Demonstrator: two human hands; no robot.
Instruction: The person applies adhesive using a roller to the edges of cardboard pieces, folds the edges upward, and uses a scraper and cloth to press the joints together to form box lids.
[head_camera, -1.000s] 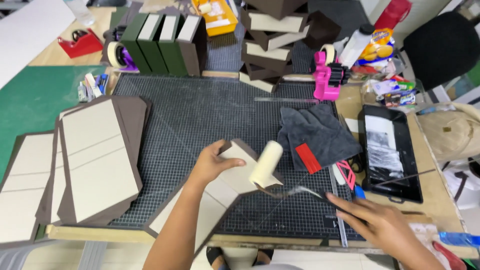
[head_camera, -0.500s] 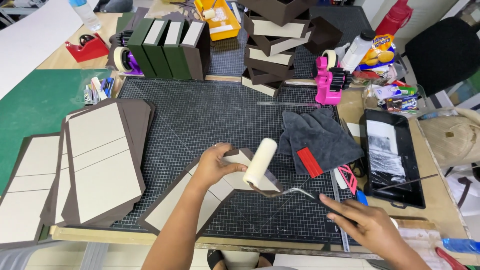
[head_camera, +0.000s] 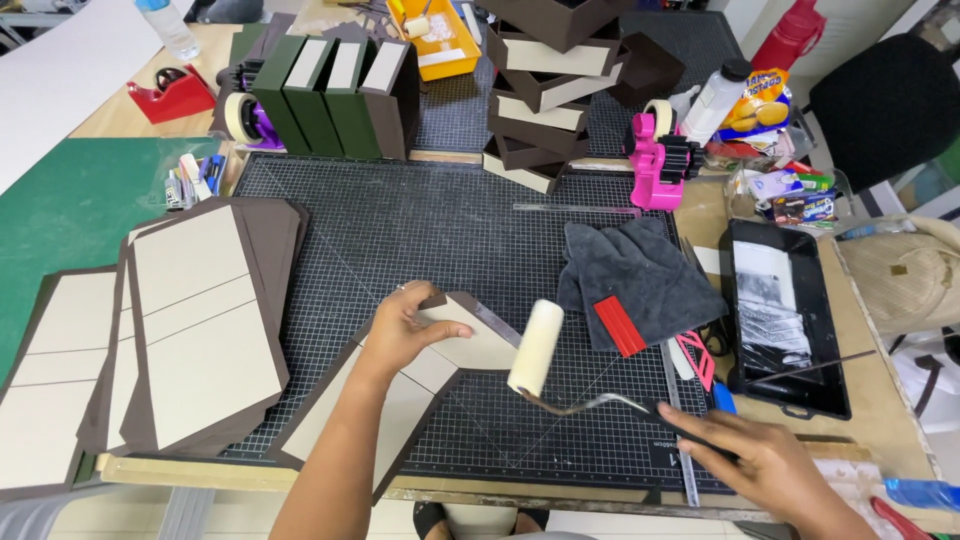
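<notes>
My left hand (head_camera: 405, 335) presses down on a cream cardboard panel with a brown paper border (head_camera: 400, 390) that lies tilted on the black grid cutting mat (head_camera: 430, 230). My right hand (head_camera: 765, 465) grips the black handle of a small paint roller (head_camera: 535, 348). The roller's cream sleeve hovers at the panel's right corner, close to my left fingers; whether it touches the panel cannot be told.
A stack of similar brown-bordered panels (head_camera: 195, 320) lies at the left. A grey cloth (head_camera: 630, 280) with a red scraper (head_camera: 620, 326) sits right of the roller, beside a black glue tray (head_camera: 785, 320). Green and brown boxes (head_camera: 330, 95), a pink tape dispenser (head_camera: 660, 160) and a metal ruler (head_camera: 680, 430) surround the mat.
The roller has moved right and off the panel toward its right corner. My right hand slid a little along the front edge. My left hand stays on the panel.
</notes>
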